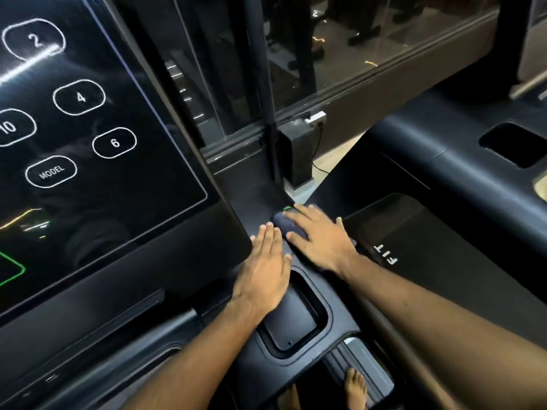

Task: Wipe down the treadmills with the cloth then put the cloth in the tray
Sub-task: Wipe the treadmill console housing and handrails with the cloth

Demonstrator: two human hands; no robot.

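Currently wiping step: right hand (321, 241) flat, fingers spread, pressing cloth (281, 224) on treadmill console (254, 207); left hand (265, 261) flat beside, empty. Next, likely: finish strokes, drop cloth into tray (324, 309).

Glossy glass screen (88, 128), matt black plastic console (310, 359), soft dark cloth (284, 224).

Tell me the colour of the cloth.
Dark navy cloth, under the right hand; head view.
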